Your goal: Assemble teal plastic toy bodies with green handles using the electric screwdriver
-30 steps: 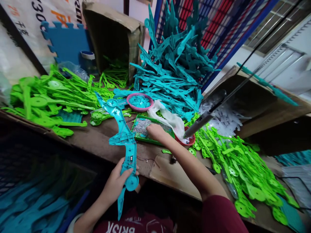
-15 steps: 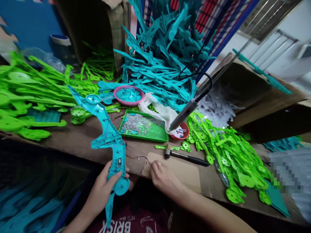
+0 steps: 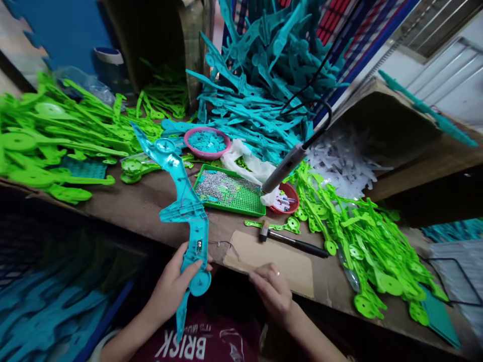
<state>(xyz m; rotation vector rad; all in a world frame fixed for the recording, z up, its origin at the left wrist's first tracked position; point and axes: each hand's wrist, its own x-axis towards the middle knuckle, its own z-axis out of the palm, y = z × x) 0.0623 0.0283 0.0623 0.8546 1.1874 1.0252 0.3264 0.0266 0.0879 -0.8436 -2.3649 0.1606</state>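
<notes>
My left hand [image 3: 175,284] is wrapped round the lower part of a long curved blue plastic piece [image 3: 183,193], held upright in front of me. A small metal spring-like part sits in a slot of it, and thin red wires run across its middle. A thin dark wire [image 3: 226,243] sticks out from its right side over a flat cardboard piece [image 3: 279,259]. My right hand [image 3: 272,291] hovers at the near edge of the cardboard, apart from the wire, fingers curled together; whether something small is between the fingertips cannot be made out.
A hammer [image 3: 298,244] lies behind the cardboard. Beyond it are a green tray [image 3: 247,203] of small metal parts, a red basket [image 3: 290,198], a pink bowl [image 3: 207,142] and a hanging power tool [image 3: 284,168]. Green pieces [image 3: 362,251] pile up right and left, blue ones [image 3: 245,110] at the back.
My right hand has let go of the dark wire and moved right and toward me. The view has shifted, so the blue piece in my left hand appears further right.
</notes>
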